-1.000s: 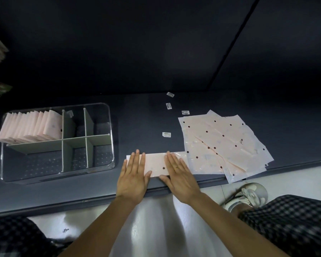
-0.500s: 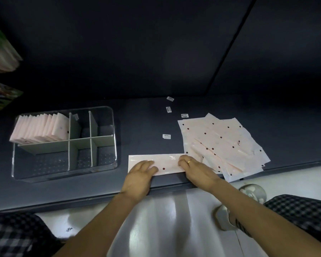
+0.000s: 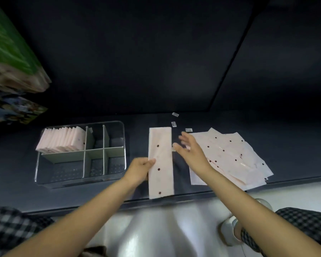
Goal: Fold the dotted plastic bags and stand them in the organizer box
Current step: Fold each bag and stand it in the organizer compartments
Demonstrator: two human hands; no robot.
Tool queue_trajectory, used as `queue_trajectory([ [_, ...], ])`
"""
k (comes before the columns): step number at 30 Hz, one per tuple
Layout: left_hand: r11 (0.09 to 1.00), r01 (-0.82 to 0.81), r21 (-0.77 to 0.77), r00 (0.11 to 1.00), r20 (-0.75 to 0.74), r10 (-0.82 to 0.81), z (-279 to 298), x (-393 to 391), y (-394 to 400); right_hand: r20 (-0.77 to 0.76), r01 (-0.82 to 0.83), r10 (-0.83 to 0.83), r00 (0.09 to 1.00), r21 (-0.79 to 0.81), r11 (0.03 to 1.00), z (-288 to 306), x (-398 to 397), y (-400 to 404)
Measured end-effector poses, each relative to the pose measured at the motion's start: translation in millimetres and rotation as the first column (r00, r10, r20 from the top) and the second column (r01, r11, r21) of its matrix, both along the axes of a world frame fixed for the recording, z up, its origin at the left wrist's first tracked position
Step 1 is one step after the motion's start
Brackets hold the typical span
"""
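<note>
A pink dotted bag folded into a long strip lies lengthwise away from me on the dark shelf. My left hand pinches its left edge near the middle. Just right of the strip my right hand hovers with fingers spread, holding nothing. A loose pile of unfolded dotted bags lies to the right. The clear organizer box sits at the left, with several folded bags standing in its back left compartment.
Small white labels lie scattered behind the strip. The box has green dividers forming several compartments. Blurred coloured packages hang at the far left. The shelf's front edge runs just below the strip, with floor and a shoe below.
The folded strip has been turned from lying sideways to pointing away from me. My left hand now pinches its edge, and my right hand has lifted off it.
</note>
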State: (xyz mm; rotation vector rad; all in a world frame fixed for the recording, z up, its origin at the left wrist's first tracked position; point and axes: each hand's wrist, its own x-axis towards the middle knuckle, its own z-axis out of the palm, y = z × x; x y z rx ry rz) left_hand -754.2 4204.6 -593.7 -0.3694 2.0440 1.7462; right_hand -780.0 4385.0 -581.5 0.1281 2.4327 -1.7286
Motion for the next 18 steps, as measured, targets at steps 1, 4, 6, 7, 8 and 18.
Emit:
queue_trajectory([
  [1,0.987,-0.083,0.138,0.993,0.098,0.070,12,0,-7,0.096,-0.035,0.037,0.995,-0.020,0.999,5,4,-7],
  [4,0.935,-0.189,0.299,0.967,0.222,0.124,43,3,-28,0.223,-0.140,0.180,0.958,-0.184,0.973,17,19,-31],
  [6,0.930,-0.169,0.326,0.969,0.225,0.097,59,9,-42,0.200,-0.149,0.204,0.958,-0.262,0.953,27,27,-45],
  [7,0.933,-0.150,0.327,0.972,0.223,0.078,64,12,-49,0.192,-0.149,0.208,0.959,-0.282,0.948,32,29,-51],
  [8,0.937,-0.126,0.327,0.975,0.217,0.055,69,17,-57,0.191,-0.155,0.218,0.957,-0.297,0.942,37,32,-57],
  [18,0.968,-0.063,0.244,0.997,0.048,0.053,81,34,-99,0.182,-0.196,0.262,0.948,-0.315,0.929,60,39,-89],
])
